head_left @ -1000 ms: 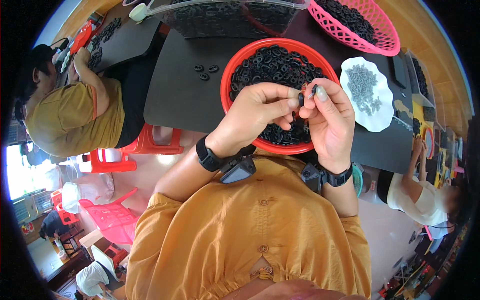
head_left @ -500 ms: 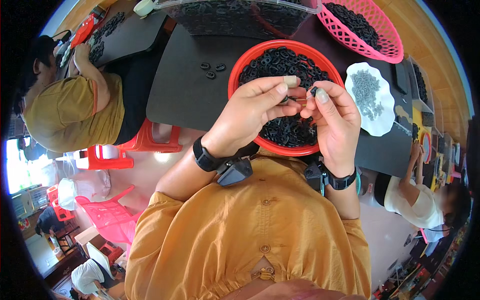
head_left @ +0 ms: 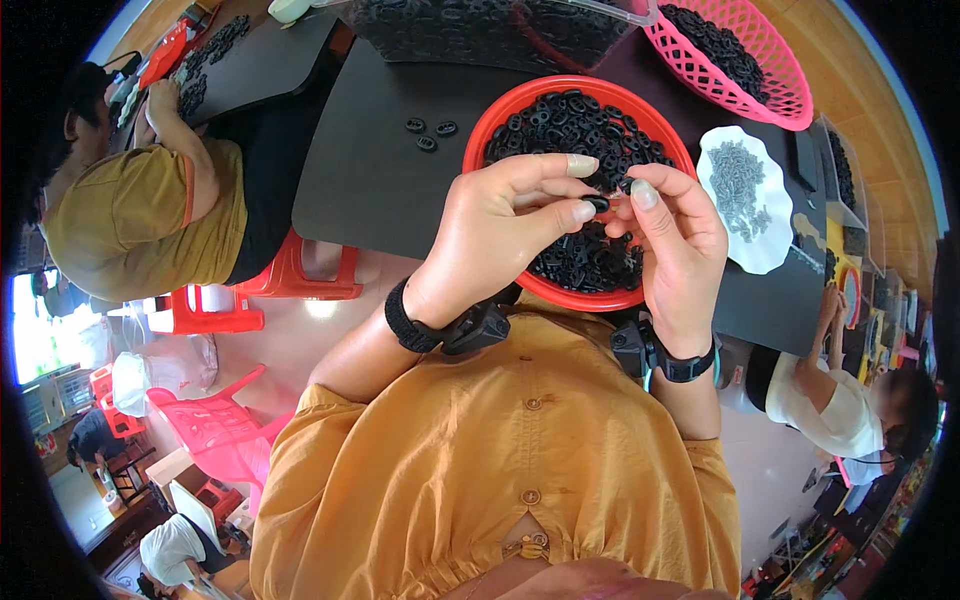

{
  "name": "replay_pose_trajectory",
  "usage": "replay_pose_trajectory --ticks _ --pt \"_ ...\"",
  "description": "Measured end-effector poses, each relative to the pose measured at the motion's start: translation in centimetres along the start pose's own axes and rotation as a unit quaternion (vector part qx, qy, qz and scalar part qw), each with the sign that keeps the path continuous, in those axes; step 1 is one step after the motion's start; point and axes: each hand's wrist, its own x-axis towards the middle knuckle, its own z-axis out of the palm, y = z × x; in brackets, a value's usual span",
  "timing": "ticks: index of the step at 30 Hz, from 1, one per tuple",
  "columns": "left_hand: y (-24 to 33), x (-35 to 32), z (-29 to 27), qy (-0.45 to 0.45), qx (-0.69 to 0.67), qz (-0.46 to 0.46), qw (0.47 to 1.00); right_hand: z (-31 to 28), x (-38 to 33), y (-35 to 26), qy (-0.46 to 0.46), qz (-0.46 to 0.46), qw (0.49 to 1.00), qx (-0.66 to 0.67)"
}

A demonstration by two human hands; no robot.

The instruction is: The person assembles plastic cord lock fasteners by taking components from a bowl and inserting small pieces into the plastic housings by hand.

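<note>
At the near edge of the dark flat bench (head_left: 370, 190), above a round red plastic basin (head_left: 575, 84), the left hand (head_left: 500, 218) pinches a small glossy black oval piece (head_left: 596, 203), long axis roughly crosswise. Just to its right, the right hand (head_left: 676, 240) pinches a second small black piece (head_left: 627, 186), partly hidden.

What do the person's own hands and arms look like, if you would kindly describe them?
The left hand and right hand are ungloved. A black left wristband and black right wristband go with dark, boxy devices on the inner side of the wrists. Loose mustard-yellow sleeves end near the elbows, leaving the forearms bare.
</note>
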Motion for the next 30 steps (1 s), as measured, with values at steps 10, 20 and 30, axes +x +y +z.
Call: replay_pose_trajectory --ticks 10,20,30 --pt "0.21 -0.26 0.37 0.010 0.043 0.032 0.999 0.26 -0.05 -0.31 -0.022 -0.029 0.992 -0.121" --pt "0.28 -0.37 0.31 0.001 0.052 0.043 0.998 -0.09 0.04 -0.54 -0.034 -0.050 0.975 -0.213" --pt "-0.06 -0.12 0.14 -0.009 0.066 0.034 0.997 0.02 0.27 -0.65 -0.057 -0.070 0.955 -0.282"
